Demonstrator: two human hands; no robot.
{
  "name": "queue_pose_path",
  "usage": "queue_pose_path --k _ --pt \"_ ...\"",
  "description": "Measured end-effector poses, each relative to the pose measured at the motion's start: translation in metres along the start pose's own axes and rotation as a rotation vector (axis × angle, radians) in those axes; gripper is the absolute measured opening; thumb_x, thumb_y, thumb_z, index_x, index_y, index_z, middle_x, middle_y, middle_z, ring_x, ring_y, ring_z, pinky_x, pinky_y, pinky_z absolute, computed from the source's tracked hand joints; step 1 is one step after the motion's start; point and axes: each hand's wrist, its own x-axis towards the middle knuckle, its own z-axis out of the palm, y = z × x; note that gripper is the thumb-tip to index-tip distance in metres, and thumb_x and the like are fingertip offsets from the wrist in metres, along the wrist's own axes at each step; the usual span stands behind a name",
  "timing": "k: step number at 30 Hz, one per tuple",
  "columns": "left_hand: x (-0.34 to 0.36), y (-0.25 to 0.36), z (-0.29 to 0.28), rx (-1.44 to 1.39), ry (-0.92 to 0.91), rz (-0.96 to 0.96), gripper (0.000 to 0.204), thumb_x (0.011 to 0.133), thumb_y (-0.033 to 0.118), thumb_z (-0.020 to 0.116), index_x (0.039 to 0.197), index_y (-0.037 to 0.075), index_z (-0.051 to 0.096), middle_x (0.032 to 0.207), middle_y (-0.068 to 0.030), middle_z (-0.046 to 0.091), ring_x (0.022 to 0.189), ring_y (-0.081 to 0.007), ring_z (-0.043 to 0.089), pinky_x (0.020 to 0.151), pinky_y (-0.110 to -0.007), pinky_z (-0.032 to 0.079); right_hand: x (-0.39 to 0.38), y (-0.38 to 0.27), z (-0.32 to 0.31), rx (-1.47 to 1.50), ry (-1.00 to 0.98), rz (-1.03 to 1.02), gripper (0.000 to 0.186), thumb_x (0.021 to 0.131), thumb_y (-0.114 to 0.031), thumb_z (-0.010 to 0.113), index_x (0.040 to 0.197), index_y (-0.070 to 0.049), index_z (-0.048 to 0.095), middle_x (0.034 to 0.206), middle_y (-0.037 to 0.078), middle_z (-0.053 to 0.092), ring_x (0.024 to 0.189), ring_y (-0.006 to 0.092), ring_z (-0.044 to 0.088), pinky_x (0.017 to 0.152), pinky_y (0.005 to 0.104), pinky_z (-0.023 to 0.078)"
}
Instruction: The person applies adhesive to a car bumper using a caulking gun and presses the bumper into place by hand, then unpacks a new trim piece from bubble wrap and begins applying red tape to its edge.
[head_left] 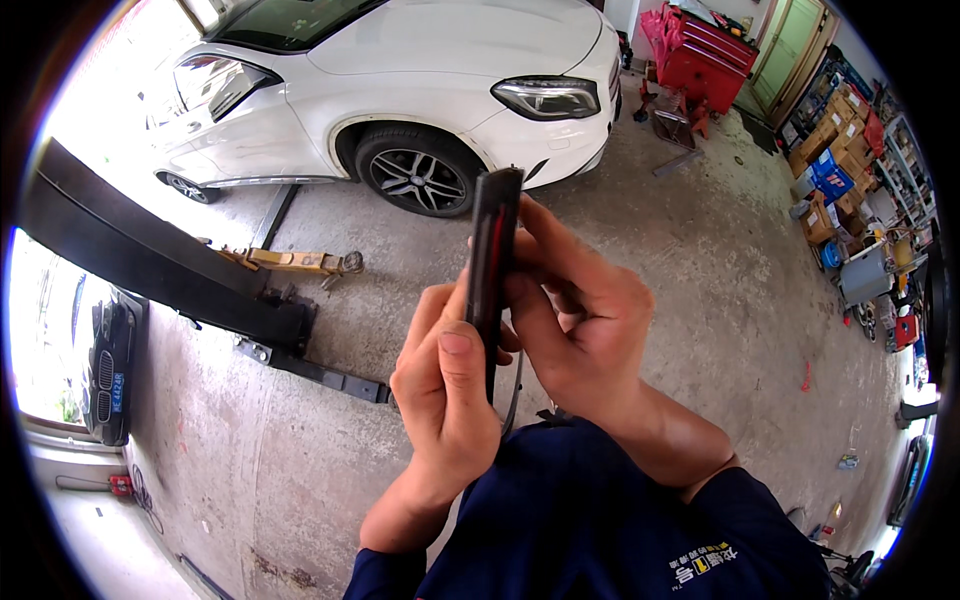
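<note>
Up in front of my chest is a long, narrow black piece with a dark red strip along it [488, 250], standing nearly upright and seen almost edge-on. My left hand [440, 390] is closed round its lower left side, thumb pressed along it. From the right, the bent fingers and thumb of my right hand [590, 320] pinch the same piece about its middle; the contact of some fingertips is hidden behind it. A thin dark cord or strip [516, 395] hangs below it between my wrists.
A white car [430, 60] stands ahead. At the left are a black lift post [150, 250] and a yellow lift arm [300, 260]. A red tool chest [705, 65] is at the far right, near stacked cardboard boxes [835, 140]. A dark car [115, 365] shows at the left edge.
</note>
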Motion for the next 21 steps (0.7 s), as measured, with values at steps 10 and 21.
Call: queue_pose_path --k 10,21 --pt "-0.003 -0.008 -0.009 0.023 0.076 0.003 0.046 0.1 0.031 0.037 0.102 -0.009 0.058 0.105 -0.0066 0.052 0.088 -0.0104 0.047 0.076 -0.023 0.037 0.005 -0.012 0.011 -0.146 0.025 0.014 0.013 0.073 0.005 0.061 0.084 0.002 0.067 0.092 0.013 0.067 0.077 0.0252 0.068 0.065 0.029 0.053" --pt "-0.009 -0.002 -0.005 0.096 0.081 0.007 0.046 0.1 0.03 0.036 0.113 -0.011 0.055 0.102 -0.0082 0.053 0.092 -0.0128 0.046 0.079 -0.025 0.036 0.016 -0.027 0.004 -0.086 -0.144 0.264 0.011 0.07 -0.001 0.063 0.081 0.0 0.066 0.075 0.011 0.066 0.064 0.0233 0.065 0.06 0.0286 0.049"
